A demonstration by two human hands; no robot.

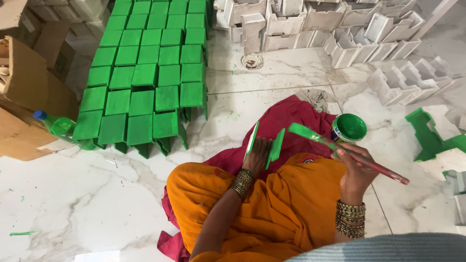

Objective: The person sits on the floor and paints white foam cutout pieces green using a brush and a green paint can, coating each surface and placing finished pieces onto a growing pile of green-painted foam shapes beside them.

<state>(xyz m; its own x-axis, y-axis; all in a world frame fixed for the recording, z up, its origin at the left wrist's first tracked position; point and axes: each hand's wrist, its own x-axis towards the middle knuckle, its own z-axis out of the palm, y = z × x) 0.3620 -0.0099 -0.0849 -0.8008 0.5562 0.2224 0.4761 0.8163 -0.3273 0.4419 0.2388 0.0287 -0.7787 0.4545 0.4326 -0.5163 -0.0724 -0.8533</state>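
My left hand reaches inside a small green-painted stand and holds it over my orange-clad lap. In my right hand is a paintbrush with a red handle and green-loaded bristles, its tip just right of the stand. An open tin of green paint stands on the floor beside my right hand, at the edge of a dark red cloth.
Rows of green-painted pieces cover the floor at upper left. Unpainted white pieces are stacked along the top and right. A half-painted piece lies at right. Cardboard boxes and a green bottle sit at left.
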